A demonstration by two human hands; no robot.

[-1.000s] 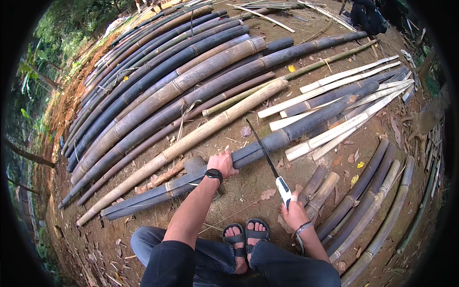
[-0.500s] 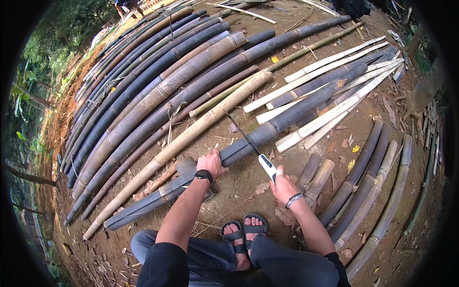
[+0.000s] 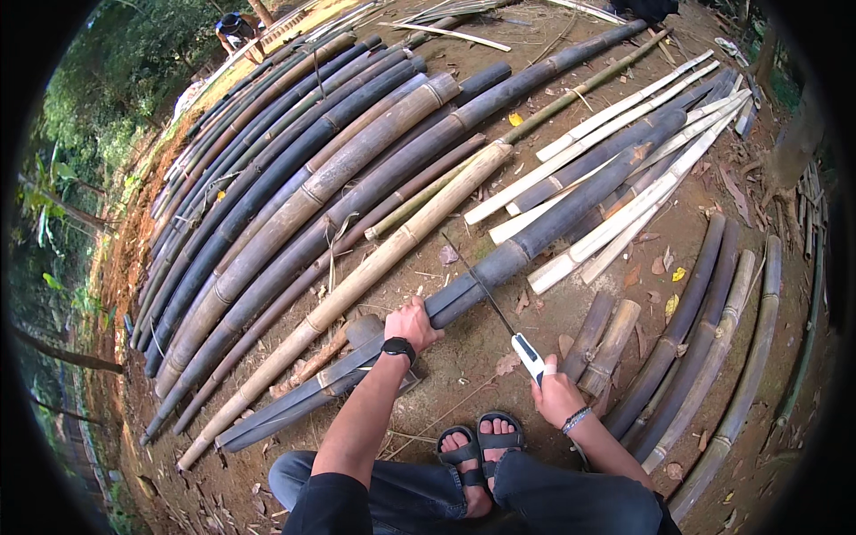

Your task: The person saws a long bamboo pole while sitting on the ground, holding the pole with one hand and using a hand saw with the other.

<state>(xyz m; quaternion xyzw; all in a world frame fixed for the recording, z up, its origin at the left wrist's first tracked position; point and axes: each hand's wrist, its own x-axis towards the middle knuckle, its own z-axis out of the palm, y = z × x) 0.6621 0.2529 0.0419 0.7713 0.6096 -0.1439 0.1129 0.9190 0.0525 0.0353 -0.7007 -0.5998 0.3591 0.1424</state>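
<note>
On a bare dirt ground, a long dark bamboo pole [image 3: 513, 257] lies slantwise in front of the person, its left end near and its right end farther off among split strips. A lengthwise split runs along its left part.

Left hand [image 3: 412, 325]: fingers curled over the pole, gripping it from above. Black watch [image 3: 399, 348] on that wrist.

Right hand [image 3: 557, 397]: closed round the white and dark handle of a saw [image 3: 528, 355]. The thin blade crosses the pole to the right of the left hand, tip past the far side. Whether the teeth bite, cannot tell. Bracelet [image 3: 577, 419] on the right wrist.

A short block [image 3: 364, 331] shows beside the pole's left part, partly hidden by it. Beyond, a pale pole [image 3: 357, 285] lies roughly alongside, then a broad row of dark and brown poles [image 3: 294, 201].

Right side: pale split strips [image 3: 593, 259], 2 short bamboo pieces [image 3: 615, 346] side by side near the right hand, longer curved-looking poles [image 3: 685, 343] past them.

Below, 2 sandalled feet [image 3: 478, 453]. Far upper left, another person [image 3: 235, 31] bends over.
</note>
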